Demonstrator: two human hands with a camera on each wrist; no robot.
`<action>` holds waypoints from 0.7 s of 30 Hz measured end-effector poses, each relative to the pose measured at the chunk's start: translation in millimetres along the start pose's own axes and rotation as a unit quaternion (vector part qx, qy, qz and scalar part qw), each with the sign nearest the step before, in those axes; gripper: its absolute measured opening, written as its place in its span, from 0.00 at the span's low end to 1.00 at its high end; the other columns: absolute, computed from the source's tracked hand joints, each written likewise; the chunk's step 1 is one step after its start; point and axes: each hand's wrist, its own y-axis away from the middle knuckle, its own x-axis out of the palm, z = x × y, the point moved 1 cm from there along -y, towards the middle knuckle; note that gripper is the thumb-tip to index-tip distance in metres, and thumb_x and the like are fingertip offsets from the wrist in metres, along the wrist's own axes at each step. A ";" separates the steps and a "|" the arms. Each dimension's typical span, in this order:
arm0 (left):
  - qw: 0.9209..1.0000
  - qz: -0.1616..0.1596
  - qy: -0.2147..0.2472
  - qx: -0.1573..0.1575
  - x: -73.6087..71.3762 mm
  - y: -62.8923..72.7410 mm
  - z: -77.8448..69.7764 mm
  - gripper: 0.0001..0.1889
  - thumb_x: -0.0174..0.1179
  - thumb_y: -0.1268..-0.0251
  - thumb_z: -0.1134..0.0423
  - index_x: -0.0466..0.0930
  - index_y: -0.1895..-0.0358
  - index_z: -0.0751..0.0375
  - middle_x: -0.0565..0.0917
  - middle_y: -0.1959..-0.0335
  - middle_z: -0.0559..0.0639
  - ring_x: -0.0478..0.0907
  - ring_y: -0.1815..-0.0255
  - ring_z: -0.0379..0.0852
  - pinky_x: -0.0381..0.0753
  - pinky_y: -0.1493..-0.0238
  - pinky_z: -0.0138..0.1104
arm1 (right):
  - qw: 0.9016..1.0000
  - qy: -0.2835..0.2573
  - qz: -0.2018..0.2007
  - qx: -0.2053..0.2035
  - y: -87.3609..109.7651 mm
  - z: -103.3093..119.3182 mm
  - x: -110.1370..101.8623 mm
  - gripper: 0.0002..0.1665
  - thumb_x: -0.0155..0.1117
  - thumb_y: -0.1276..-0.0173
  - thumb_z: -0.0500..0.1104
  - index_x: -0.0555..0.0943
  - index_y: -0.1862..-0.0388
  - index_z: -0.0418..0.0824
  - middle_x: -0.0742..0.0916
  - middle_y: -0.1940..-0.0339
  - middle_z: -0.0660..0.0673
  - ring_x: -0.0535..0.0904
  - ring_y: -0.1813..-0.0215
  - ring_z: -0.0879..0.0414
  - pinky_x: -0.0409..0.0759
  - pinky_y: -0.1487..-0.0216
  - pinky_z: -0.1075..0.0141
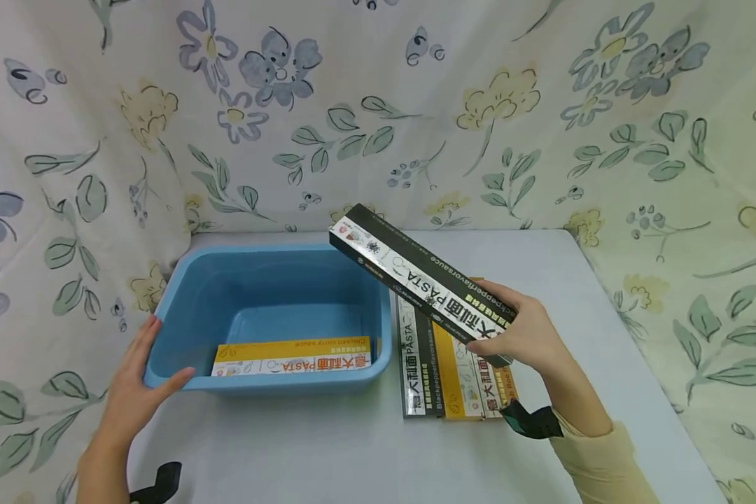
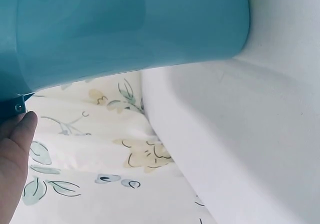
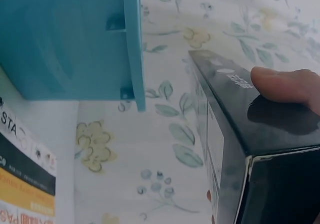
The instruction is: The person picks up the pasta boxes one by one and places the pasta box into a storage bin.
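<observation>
My right hand (image 1: 526, 332) grips one end of a black pasta box (image 1: 425, 280), thumb on one side and fingers on the other. The box slants up and left, its far end over the right rim of a blue plastic basin (image 1: 264, 386). In the right wrist view, the thumb (image 3: 285, 87) presses the box's dark face. My left hand (image 1: 132, 395) rests at the basin's front left corner, thumb and fingers spread along the rim. Inside the basin, a yellow-and-white pasta box (image 1: 292, 355) lies along the front wall.
Right of the basin, a black-and-white pasta box (image 1: 416, 371) and yellow and orange boxes (image 1: 456, 378) lie side by side on the white table (image 1: 327, 455), partly under the held box. A flowered cloth (image 1: 378, 161) hangs behind and at both sides.
</observation>
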 end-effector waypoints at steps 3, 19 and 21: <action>1.000 -0.002 0.001 0.001 0.0 -0.3 -0.2 0.47 0.66 0.41 0.57 0.47 0.22 0.57 0.46 0.21 0.60 0.44 0.26 0.73 0.48 0.40 0.74 | 1.000 -0.008 0.020 -0.009 -10.0 1.2 8.2 0.53 0.80 0.60 0.32 0.68 0.30 0.35 0.79 0.48 0.33 0.77 0.59 0.46 0.83 0.64 0.64; 0.999 -0.012 -0.012 0.031 -0.4 -2.6 -0.5 0.47 0.67 0.43 0.57 0.51 0.23 0.59 0.50 0.23 0.64 0.47 0.27 0.74 0.51 0.41 0.74 | 0.995 -0.020 0.087 -0.033 -45.2 22.3 26.3 0.53 0.79 0.62 0.31 0.70 0.31 0.35 0.82 0.52 0.35 0.79 0.59 0.47 0.84 0.62 0.62; 0.999 -0.013 -0.015 0.033 -0.5 -1.6 0.0 0.47 0.67 0.43 0.56 0.51 0.23 0.60 0.50 0.23 0.64 0.47 0.27 0.74 0.50 0.40 0.74 | 0.994 -0.025 0.097 -0.048 -50.1 24.8 28.9 0.53 0.79 0.62 0.32 0.69 0.31 0.34 0.82 0.52 0.35 0.79 0.60 0.48 0.84 0.62 0.62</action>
